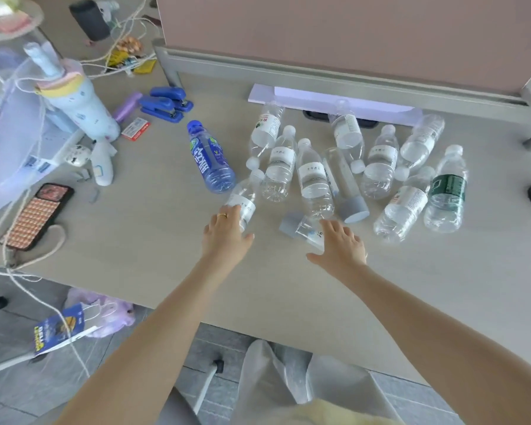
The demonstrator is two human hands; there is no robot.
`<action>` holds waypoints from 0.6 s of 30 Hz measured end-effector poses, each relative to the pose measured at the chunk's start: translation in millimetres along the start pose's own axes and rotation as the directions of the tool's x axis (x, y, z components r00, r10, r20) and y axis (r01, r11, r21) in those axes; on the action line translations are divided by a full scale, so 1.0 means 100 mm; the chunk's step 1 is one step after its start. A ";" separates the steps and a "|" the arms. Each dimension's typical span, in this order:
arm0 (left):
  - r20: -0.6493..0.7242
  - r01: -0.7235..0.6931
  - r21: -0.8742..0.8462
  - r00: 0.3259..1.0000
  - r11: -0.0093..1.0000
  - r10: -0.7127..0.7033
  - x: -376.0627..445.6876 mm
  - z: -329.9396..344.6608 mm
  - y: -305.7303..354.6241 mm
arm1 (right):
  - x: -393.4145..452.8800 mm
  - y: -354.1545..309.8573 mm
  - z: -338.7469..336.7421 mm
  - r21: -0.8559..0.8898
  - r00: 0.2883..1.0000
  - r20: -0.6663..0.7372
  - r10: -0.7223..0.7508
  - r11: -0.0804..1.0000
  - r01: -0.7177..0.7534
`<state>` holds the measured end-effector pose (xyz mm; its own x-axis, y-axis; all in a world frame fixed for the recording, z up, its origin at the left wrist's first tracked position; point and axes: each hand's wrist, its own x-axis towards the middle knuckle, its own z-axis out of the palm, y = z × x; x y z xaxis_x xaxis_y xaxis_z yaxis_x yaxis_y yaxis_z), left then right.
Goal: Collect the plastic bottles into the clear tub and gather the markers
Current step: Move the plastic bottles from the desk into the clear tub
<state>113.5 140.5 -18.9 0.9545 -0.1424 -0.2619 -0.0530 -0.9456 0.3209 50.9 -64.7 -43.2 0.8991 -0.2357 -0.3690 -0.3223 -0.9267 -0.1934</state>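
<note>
Several clear plastic bottles (314, 179) lie on their sides on the pale desk (154, 228), with a blue bottle (210, 157) to their left and a green-labelled bottle (448, 188) at the right. My left hand (226, 231) rests its fingers on the base end of a small clear bottle (246, 194), thumb spread to the side. My right hand (341, 245) hovers with spread fingers over a short clear container with a grey cap (298, 225). A taller clear tube with a grey cap (347, 185) lies just beyond it. A translucent plastic container (10, 124) stands at the far left.
Two blue staplers (166, 105), a purple tube (126, 107) and a red-and-white box (135, 128) lie left of the bottles. A phone in a patterned case (37, 216) and white cables sit near the left edge. A pink partition (350, 35) closes the back.
</note>
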 end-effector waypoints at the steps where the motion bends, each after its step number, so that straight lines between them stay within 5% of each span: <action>1: -0.015 -0.008 -0.001 1.000 1.000 0.008 0.04 -0.02 -0.04 | -0.01 -0.02 0.03 0.005 1.000 0.016 0.024 1.000 -0.024; 8: -0.046 -0.064 0.091 0.997 0.994 0.068 0.29 -0.04 -0.15 | -0.26 -0.09 0.25 0.089 0.991 0.056 0.124 0.988 -0.128; 18: 0.077 -0.037 -0.139 0.996 0.990 0.048 0.63 0.16 -0.17 | -0.68 -0.14 0.47 0.143 0.975 0.047 0.215 0.965 -0.220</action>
<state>169.7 142.9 -55.4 0.9254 -0.2094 -0.3158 -0.0467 -0.8901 0.4534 -20.0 -22.2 -58.6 0.7937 -0.4151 -0.4447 -0.5507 -0.8009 -0.2353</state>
